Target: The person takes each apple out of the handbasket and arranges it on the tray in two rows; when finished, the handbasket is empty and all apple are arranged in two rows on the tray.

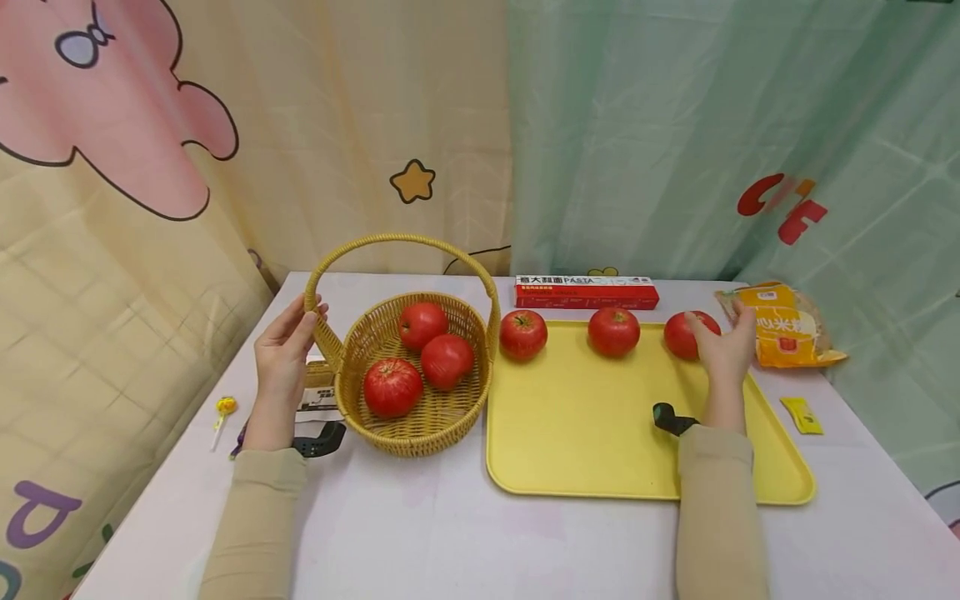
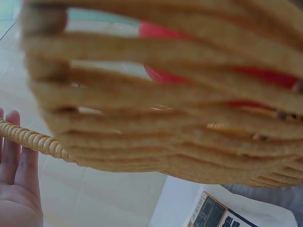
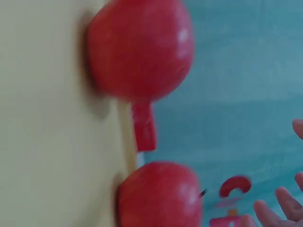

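My left hand (image 1: pixel 283 346) is at the left side of the wicker basket's handle (image 1: pixel 401 240). In the left wrist view its fingers (image 2: pixel 26 168) extend straight behind the handle, palm uncurled. Three red apples (image 1: pixel 393 387) lie inside the basket (image 1: pixel 420 446). Three more stand along the far edge of a yellow tray (image 1: pixel 585 433): a left apple (image 1: pixel 523 335), a middle apple (image 1: pixel 613 332) and a right apple (image 1: pixel 681 335). Over the right apple, my right hand (image 1: pixel 726 350) is spread, thumb and fingers apart, overlapping it in the head view. Loose fingers (image 3: pixel 286 203) show in the right wrist view.
A red pasta box (image 1: pixel 587 293) lies behind the tray. On the right are an orange food bag (image 1: pixel 787 325) and a small yellow packet (image 1: pixel 802 415). Left of the basket lie a lollipop (image 1: pixel 225 406) and a white-and-brown packet (image 1: pixel 318 392). A curtain (image 1: pixel 637 150) hangs behind the table.
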`<action>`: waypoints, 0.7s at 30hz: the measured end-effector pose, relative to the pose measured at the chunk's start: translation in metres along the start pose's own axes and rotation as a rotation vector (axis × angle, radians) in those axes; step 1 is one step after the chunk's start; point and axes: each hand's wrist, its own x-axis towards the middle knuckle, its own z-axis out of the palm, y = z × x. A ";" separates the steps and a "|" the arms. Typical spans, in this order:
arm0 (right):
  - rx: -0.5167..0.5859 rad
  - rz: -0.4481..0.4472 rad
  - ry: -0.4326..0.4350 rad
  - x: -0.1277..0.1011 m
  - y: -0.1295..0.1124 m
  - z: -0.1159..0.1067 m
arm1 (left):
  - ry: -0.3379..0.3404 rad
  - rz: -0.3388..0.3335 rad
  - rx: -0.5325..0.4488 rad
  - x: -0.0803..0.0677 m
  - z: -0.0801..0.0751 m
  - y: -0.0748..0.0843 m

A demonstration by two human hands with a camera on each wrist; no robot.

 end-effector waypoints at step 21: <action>0.722 -0.572 -0.637 -0.208 -0.141 0.139 | 0.017 0.002 -0.011 0.001 0.000 -0.001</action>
